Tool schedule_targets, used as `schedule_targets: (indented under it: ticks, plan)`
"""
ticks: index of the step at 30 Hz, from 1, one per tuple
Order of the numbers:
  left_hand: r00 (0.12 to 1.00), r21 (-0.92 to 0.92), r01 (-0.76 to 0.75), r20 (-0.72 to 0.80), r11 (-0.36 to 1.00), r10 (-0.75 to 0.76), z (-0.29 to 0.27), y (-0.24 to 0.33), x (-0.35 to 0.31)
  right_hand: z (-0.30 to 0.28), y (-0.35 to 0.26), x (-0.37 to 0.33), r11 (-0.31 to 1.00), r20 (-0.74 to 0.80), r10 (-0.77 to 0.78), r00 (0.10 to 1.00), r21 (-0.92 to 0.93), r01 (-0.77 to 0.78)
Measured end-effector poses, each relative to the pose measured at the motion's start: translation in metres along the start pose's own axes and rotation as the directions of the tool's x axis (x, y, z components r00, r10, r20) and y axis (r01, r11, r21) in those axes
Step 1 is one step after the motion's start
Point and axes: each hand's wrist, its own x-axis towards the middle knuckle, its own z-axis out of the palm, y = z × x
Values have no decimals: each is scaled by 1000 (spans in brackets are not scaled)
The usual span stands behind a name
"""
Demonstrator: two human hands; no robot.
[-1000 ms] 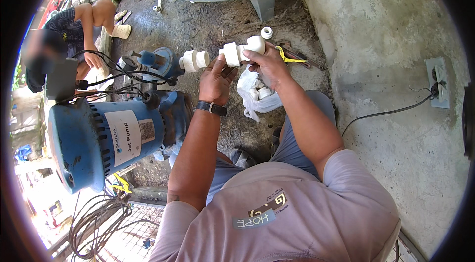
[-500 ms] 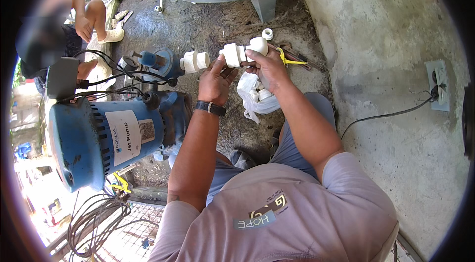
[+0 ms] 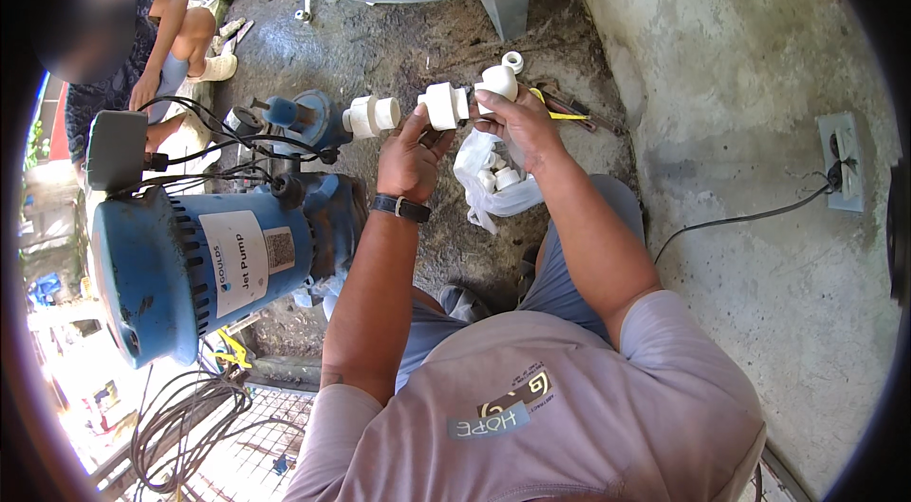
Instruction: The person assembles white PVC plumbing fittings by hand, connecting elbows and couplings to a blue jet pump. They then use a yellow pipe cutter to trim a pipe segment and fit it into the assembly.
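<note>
The left grip [image 3: 408, 158] is clamped on a white coupling [image 3: 439, 106], the right grip [image 3: 520, 130] on a white elbow [image 3: 497, 82]. Between the grips a gap now shows, so the pieces sit unjoined, whereas earlier they met; beyond the left grip, a co-worker [image 3: 163, 51] has shifted posture

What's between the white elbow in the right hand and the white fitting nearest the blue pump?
The head view shows another white fitting, held in the left hand, between them, with a gap on the side toward the blue pump.

A head-worn fisheye looks down from above.
</note>
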Motion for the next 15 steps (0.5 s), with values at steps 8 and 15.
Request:
schedule_targets:
  ticks: [8, 15]
  plan:
    - [1000, 5, -6, -21, 1000, 7, 3, 3, -3, 5, 0, -2, 1000, 23, 0, 1000, -28, 0]
    - [1000, -5, -1, -10, 1000, 1, -1, 1, -1, 6, 2, -2, 1000, 25, 5, 1000, 7, -5]
